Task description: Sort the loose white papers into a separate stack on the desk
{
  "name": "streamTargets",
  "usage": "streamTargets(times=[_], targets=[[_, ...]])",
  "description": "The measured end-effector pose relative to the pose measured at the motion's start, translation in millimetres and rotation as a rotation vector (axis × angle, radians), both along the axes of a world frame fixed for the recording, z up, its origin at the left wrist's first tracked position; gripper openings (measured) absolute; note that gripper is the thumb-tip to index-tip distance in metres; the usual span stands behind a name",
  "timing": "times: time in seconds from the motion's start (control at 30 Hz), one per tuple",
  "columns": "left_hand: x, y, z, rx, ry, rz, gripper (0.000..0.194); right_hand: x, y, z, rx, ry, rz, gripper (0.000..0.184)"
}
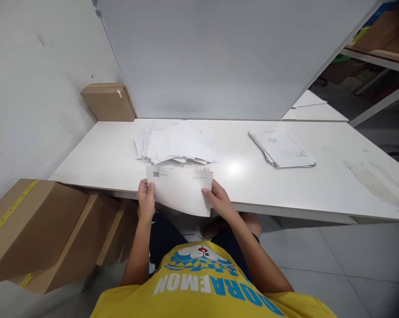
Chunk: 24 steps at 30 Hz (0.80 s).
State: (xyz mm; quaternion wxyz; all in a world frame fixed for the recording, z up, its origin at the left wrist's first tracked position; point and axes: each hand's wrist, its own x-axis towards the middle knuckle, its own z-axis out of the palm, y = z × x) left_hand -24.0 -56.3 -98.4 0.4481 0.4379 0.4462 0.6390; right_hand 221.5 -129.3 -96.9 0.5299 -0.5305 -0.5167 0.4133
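In the head view, we hold a printed paper (181,190) over the front edge of the white surface (232,141). Our left hand (146,201) is closed on the paper's left edge, thumb on the near face. Our right hand (222,201) pinches the right edge the same way. The paper carries a square dark code at its upper left and small print along the top; the print is too small for us to read. Its lower edge bows downward. We cannot tell whether it is a single sheet.

Just beyond it, we see an uneven paper pile (186,141) lying on the surface. A neater paper stack (282,148), with a circled mark, lies well to the right. A cardboard box (109,102) stands at the rear left corner, beside the upright panel (202,57).
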Motion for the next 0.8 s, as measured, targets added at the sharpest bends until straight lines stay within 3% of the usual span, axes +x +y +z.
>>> streamTargets(times=[0.1,0.17,0.23,0.3,0.53,0.7,0.8], targets=[[6,-25,0.4,-0.147,-0.009,-0.288,0.036,30,-41,-10.8,-0.108,0.075,-0.068,0.045],[15,-40,-0.7,-0.224,0.027,-0.446,0.052,49,-65,-21.2,-0.191,0.180,-0.125,0.045],[30,-49,-3.0,-0.264,0.101,-0.553,0.069,66,-84,-30.3,-0.275,0.293,-0.194,0.045],[48,-53,-7.2,-0.270,0.205,-0.619,0.069,81,-95,-35.6,-0.346,0.372,-0.267,0.046],[98,-44,-32.4,-0.226,0.416,-0.675,0.046,123,-96,-33.9,-0.406,0.374,-0.370,0.041],[111,-50,-44.8,-0.166,0.430,-0.648,0.040,139,-95,-36.9,-0.415,0.357,-0.372,0.035],[115,-56,-44.2,-0.155,0.449,-0.639,0.039,144,-97,-38.7,-0.413,0.371,-0.389,0.033]])
